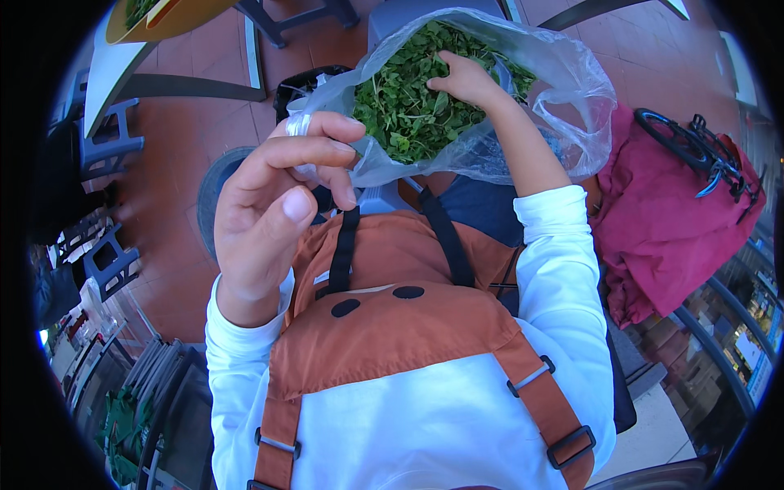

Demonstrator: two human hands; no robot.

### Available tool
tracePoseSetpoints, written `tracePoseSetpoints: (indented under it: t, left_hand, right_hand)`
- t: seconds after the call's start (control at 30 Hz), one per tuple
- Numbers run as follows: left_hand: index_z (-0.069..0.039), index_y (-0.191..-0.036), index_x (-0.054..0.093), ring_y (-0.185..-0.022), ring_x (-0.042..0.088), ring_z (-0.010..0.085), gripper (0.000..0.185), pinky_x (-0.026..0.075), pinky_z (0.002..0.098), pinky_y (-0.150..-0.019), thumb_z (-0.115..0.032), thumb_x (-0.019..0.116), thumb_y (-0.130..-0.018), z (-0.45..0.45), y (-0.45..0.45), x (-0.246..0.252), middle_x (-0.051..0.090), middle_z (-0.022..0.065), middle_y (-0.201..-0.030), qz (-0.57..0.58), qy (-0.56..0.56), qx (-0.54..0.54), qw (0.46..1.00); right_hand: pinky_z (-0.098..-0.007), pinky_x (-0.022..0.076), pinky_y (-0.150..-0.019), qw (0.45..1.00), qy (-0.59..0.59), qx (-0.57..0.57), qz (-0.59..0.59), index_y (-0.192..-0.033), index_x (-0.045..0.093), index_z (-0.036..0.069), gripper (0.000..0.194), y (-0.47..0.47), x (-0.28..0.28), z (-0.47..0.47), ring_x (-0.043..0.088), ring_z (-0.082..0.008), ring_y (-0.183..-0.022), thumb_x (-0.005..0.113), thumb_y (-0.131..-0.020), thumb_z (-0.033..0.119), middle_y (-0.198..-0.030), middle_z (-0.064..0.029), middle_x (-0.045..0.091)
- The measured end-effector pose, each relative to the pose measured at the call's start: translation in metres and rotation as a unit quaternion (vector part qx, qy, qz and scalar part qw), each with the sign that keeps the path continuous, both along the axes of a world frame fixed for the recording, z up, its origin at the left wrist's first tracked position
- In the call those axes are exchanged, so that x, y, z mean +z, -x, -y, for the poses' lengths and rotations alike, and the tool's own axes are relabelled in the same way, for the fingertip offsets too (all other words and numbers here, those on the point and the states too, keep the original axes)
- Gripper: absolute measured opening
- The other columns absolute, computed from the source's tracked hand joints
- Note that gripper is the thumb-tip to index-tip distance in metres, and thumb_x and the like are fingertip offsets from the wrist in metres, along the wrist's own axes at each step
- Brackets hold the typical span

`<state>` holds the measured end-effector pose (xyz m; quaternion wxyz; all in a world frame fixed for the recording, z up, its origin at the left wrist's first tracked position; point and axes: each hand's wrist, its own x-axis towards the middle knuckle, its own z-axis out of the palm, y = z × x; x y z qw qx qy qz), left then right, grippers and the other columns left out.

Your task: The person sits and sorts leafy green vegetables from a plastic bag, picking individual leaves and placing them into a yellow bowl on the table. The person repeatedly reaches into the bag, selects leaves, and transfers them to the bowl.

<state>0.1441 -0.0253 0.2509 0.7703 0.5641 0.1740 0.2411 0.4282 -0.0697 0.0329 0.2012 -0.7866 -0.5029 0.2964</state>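
A large clear plastic bag stands open in front of me, with loose leafy green herbs inside. Into its mouth reaches my right hand, its thumb and a finger spread on top of the leaves; whether it grips any leaves I cannot tell. My left hand is raised nearer the camera, left of the bag, fingers curled and apart from the thumb, with nothing seen between them. White tape or plastic is wrapped round one of its fingers. I wear a rust-coloured apron with black straps.
A dark red cloth lies at the right with a small bicycle-like object on it. Plastic stools stand at the left on the tiled floor. A yellow container with greens is at the top left, above table legs. Behind my left hand is a round dark rim.
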Motion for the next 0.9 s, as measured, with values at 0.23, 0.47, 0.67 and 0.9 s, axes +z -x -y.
tracePoseSetpoints:
  t: [0.23,0.47,0.67,0.9]
  left_hand:
    - [0.005,-0.107,0.056,-0.079,0.054,0.0151,0.037,0.044,0.0278,-0.076,-0.025,0.054,-0.086,0.0,0.001,0.001,0.05,0.0199,-0.117,0.005,-0.007,-0.004,1.0]
    - [0.006,-0.107,0.055,-0.079,0.054,0.0156,0.038,0.044,0.0285,-0.076,-0.026,0.054,-0.086,0.002,0.001,0.002,0.049,0.0204,-0.117,0.003,-0.011,-0.003,1.0]
    - [0.0,-0.111,0.053,-0.079,0.055,0.0167,0.036,0.043,0.0332,-0.079,-0.028,0.049,-0.088,-0.004,0.009,0.001,0.045,0.0224,-0.121,-0.02,-0.034,-0.031,0.999]
    - [0.004,-0.106,0.057,-0.078,0.055,0.0164,0.038,0.045,0.03,-0.074,-0.028,0.056,-0.086,0.009,0.009,0.0,0.049,0.0194,-0.117,-0.014,0.001,-0.019,1.0]
  right_hand:
    - [-0.0411,0.0452,-0.082,0.975,-0.135,0.048,0.168,-0.104,0.063,0.011,0.033,0.019,0.007,-0.008,0.056,-0.0301,-0.096,0.063,-0.074,0.024,-0.1,-0.012,0.061]
    - [-0.0425,0.0395,-0.085,0.962,-0.098,0.113,0.227,-0.083,0.068,0.013,0.016,0.066,-0.015,-0.013,0.051,-0.0266,-0.099,0.064,-0.073,0.025,-0.097,-0.0055,0.06]
    - [-0.0363,0.0453,-0.08,0.982,-0.138,-0.081,-0.097,-0.095,0.067,0.009,0.032,0.016,0.011,-0.007,0.059,-0.0289,-0.089,0.063,-0.077,0.035,-0.093,-0.0119,0.063]
    - [-0.0304,0.0471,-0.077,0.998,0.032,-0.039,0.036,-0.102,0.065,0.005,0.032,-0.049,0.03,0.042,0.063,-0.0219,-0.085,0.062,-0.08,0.028,-0.091,-0.0112,0.066]
